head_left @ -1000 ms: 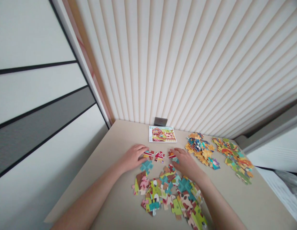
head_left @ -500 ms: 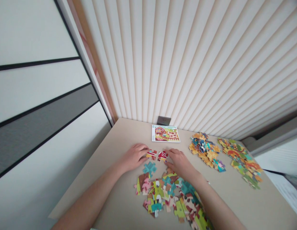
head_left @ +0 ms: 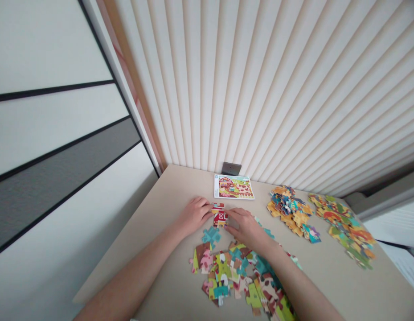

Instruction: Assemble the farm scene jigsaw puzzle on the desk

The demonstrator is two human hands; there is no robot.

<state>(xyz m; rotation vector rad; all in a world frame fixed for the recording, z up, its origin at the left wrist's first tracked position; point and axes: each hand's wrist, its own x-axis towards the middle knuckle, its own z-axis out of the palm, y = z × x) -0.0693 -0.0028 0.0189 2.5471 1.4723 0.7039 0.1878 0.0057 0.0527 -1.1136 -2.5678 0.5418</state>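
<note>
My left hand (head_left: 195, 216) rests on the table with its fingertips closed on the left edge of a red, white and yellow jigsaw piece (head_left: 218, 207). From the other side, my right hand (head_left: 245, 225) pinches a red jigsaw piece with a white barn window (head_left: 220, 218). The window piece sits just below the striped one; whether their tabs interlock I cannot tell. A teal jigsaw piece (head_left: 211, 236) lies nearer to me, below both hands. Under my right forearm spreads a loose pile of farm jigsaw pieces (head_left: 223, 266), partly hidden by the arm.
A picture card (head_left: 234, 187) of a barn and cow lies at the back, before a dark wall socket (head_left: 231, 168). Two more piles stand to the right, an orange and blue one (head_left: 290, 209) and a green and orange one (head_left: 342, 227). A ribbed wall (head_left: 260, 89) borders the table.
The window piece has moved left with my right hand, from beside the striped piece to just below it. My left hand has shifted slightly up with the striped piece.
</note>
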